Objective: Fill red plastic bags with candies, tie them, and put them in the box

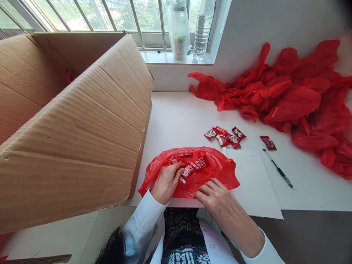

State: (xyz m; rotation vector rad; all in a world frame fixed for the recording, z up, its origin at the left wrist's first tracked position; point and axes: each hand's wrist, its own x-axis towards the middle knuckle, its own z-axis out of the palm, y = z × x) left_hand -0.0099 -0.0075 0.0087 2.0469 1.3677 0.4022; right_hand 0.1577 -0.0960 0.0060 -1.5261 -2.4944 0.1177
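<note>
A red plastic bag point(220, 170) lies spread open on the white table in front of me. Inside it are several small red wrapped candies point(189, 170). My left hand point(166, 181) reaches into the bag from the left, its thumb and fingertips pinched at the left end of a wrapped candy. My right hand point(216, 200) rests at the bag's near right side, fingers curled over the plastic edge. Beyond the bag lies a small pile of wrapped candies point(233, 141). A single dark red wrapped candy point(268, 143) lies apart, farther right.
A large open cardboard box point(110, 121) stands at my left. White paper point(253, 183) and a pen point(282, 173) lie to the right. Crumpled red bags point(297, 99) are heaped by the wall. A water bottle point(202, 36) and a bagged container point(179, 36) stand on the sill.
</note>
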